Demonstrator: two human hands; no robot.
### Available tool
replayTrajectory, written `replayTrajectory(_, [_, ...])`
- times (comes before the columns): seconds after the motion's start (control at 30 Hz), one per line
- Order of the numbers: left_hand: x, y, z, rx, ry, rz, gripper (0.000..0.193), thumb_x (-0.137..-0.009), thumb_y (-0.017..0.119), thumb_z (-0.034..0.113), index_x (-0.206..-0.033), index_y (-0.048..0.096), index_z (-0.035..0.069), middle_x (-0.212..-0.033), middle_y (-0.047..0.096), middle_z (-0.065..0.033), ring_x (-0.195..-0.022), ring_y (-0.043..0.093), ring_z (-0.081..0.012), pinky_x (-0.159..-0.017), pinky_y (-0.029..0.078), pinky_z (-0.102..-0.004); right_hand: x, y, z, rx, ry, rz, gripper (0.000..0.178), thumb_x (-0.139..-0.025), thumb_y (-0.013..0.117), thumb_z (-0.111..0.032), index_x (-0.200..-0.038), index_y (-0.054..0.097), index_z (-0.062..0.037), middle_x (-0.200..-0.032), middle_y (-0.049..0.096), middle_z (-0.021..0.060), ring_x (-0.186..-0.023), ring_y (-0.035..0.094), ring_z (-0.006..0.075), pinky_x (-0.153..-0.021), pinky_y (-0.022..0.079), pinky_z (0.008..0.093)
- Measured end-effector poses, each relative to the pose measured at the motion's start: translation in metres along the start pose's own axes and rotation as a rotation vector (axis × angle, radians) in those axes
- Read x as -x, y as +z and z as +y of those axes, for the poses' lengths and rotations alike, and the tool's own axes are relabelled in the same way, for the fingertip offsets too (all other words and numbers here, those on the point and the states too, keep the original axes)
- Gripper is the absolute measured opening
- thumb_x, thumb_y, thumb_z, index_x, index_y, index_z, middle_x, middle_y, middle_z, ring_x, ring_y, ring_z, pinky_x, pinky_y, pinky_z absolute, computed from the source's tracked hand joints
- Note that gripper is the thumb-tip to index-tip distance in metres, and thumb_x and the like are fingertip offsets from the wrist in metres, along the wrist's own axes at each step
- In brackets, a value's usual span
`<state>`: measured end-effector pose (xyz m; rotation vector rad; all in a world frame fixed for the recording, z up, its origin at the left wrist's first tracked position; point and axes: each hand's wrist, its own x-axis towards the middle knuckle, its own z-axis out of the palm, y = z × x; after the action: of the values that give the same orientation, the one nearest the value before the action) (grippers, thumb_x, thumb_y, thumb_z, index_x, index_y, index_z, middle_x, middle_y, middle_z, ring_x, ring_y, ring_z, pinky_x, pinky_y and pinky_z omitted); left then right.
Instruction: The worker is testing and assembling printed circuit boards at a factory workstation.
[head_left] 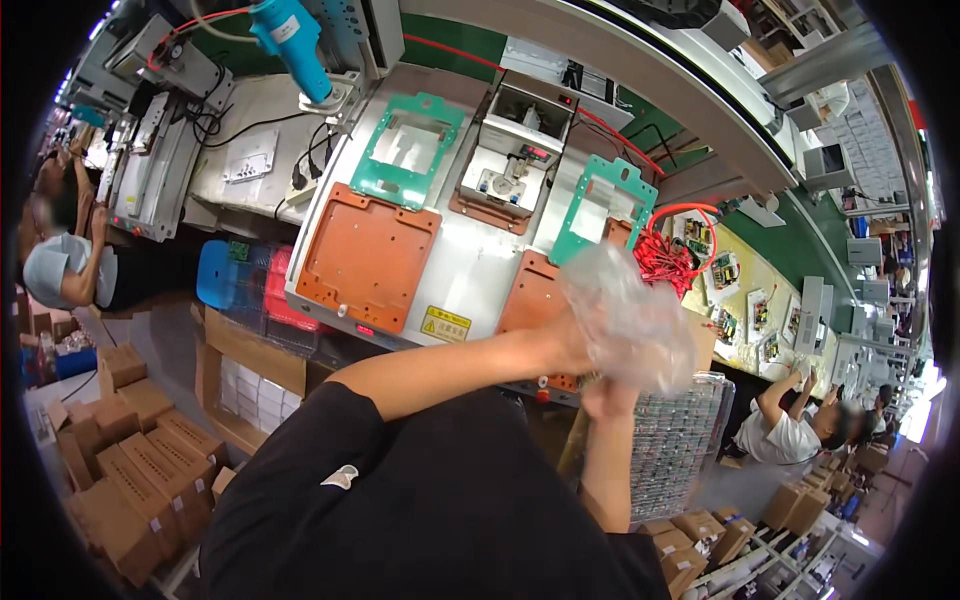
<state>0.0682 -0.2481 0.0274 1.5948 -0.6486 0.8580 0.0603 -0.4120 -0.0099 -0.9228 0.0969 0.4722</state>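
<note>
A blurred piece of clear plastic (pixel 632 325), a bag or thin tray, is held up at the right over the machine's front edge. My left hand (pixel 572 342) reaches across my body and grips its left side, the fingertips partly hidden by the plastic. My right hand (pixel 610 397) closes on its lower edge. Beneath and behind the plastic lies the right brown fixture plate (pixel 528 290), partly covered, with a green frame (pixel 602 205) beyond it. On the left side of the machine bed sit another brown plate (pixel 366 258) and green frame (pixel 408 150).
Between the fixtures stands a metal box unit (pixel 512 150). Red wires (pixel 662 258) bundle at the right, near circuit boards (pixel 722 270) on a bench. Stacked clear trays (pixel 680 440) rise beside my right forearm. Cartons (pixel 140 450) fill the lower left. Co-workers sit at both sides.
</note>
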Motion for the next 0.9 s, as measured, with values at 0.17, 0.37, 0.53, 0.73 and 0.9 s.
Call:
replayTrajectory(0.17, [-0.003,-0.013,0.016,0.655,-0.509,-0.036,0.026,-0.088,0.067,0.015,-0.109,0.059,0.001,-0.102,0.061,-0.0075,-0.094,0.06,-0.0149,-0.082,0.049,-0.0299,0.012,-0.03,0.004,-0.174,0.412,-0.032,0.061,-0.093,0.06,-0.024,-0.145,0.033,-0.0084,-0.127,0.054,0.0124,-0.112,0.058,0.0248,-0.087,0.054,0.0382])
replayTrajectory(0.37, [-0.006,-0.038,0.021,1.235,-1.072,0.4,0.017,-0.097,0.058,0.022,-0.102,0.053,0.006,-0.08,0.053,-0.0036,-0.078,0.055,-0.0164,-0.081,0.048,-0.035,0.025,0.047,-0.012,-0.153,0.285,-0.015,0.03,-0.089,0.064,-0.014,-0.111,0.044,-0.0119,-0.097,0.058,0.015,-0.07,0.064,0.0246,-0.037,0.045,0.0261])
replayTrajectory(0.53, [-0.028,-0.056,-0.007,1.333,-1.142,0.678,0.027,-0.103,0.048,0.031,-0.092,0.052,0.006,-0.074,0.05,-0.0036,-0.076,0.054,-0.0191,-0.078,0.049,-0.0382,0.014,0.072,-0.034,0.033,0.176,0.148,0.03,-0.086,0.066,-0.01,-0.106,0.044,-0.0107,-0.085,0.059,0.0102,-0.059,0.06,0.0176,-0.036,0.041,0.0232])
replayTrajectory(0.73, [-0.053,-0.091,-0.029,0.758,-1.023,0.431,0.039,-0.106,0.038,0.035,-0.094,0.057,0.003,-0.088,0.063,-0.01,-0.09,0.064,-0.0214,-0.082,0.051,-0.0348,-0.047,0.105,-0.092,0.442,-0.036,0.094,0.029,-0.086,0.068,-0.009,-0.104,0.046,-0.0102,-0.086,0.061,0.0061,-0.055,0.057,0.0122,-0.035,0.039,0.0215])
replayTrajectory(0.9, [-0.069,-0.169,-0.078,-0.262,-0.725,0.248,0.019,-0.094,0.062,0.018,-0.103,0.064,0.002,-0.093,0.064,-0.0091,-0.079,0.061,-0.0172,-0.068,0.05,-0.0297,-0.121,0.164,-0.109,0.766,-0.143,-0.004,0.023,-0.084,0.068,-0.01,-0.102,0.054,-0.0057,-0.08,0.059,0.0029,-0.053,0.053,0.009,-0.042,0.039,0.022])
